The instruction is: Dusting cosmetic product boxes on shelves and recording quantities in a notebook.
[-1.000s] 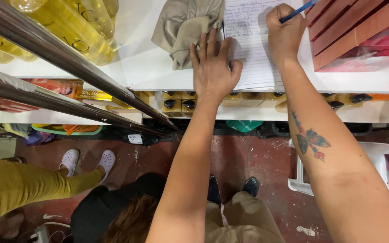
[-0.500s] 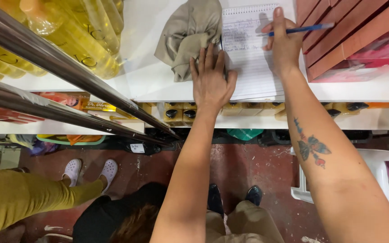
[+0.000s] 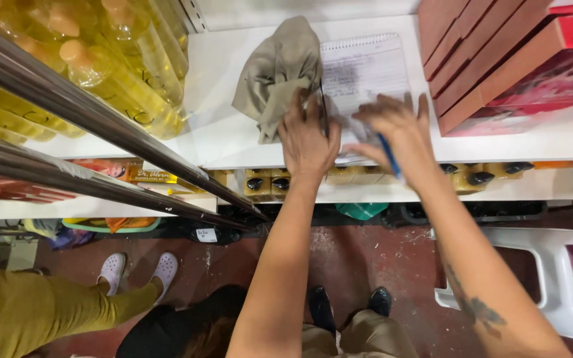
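Your left hand (image 3: pixel 308 136) presses flat on the notepad (image 3: pixel 365 73) beside the cloth (image 3: pixel 276 73); your right hand (image 3: pixel 392 129) pinches a blue pen (image 3: pixel 388 156).

Two hands work at the white shelf: the left hand (image 3: pixel 308 136) lies flat at the notebook's edge, the right hand (image 3: pixel 392 129) holds one blue pen (image 3: pixel 388 156). One spiral notebook (image 3: pixel 363 69) lies open at upper centre, and one grey cloth (image 3: pixel 278 73) sits just left of it. At upper right stand about four red boxes (image 3: pixel 499 59); their edges overlap, so the count is rough. Yellow oil bottles (image 3: pixel 127 66) crowd the upper left, too many and too overlapped to count. At lower left are two white clogs (image 3: pixel 137 270) on another person. At bottom centre are two dark shoes (image 3: pixel 349 306). One white crate (image 3: pixel 552 278) sits at lower right.
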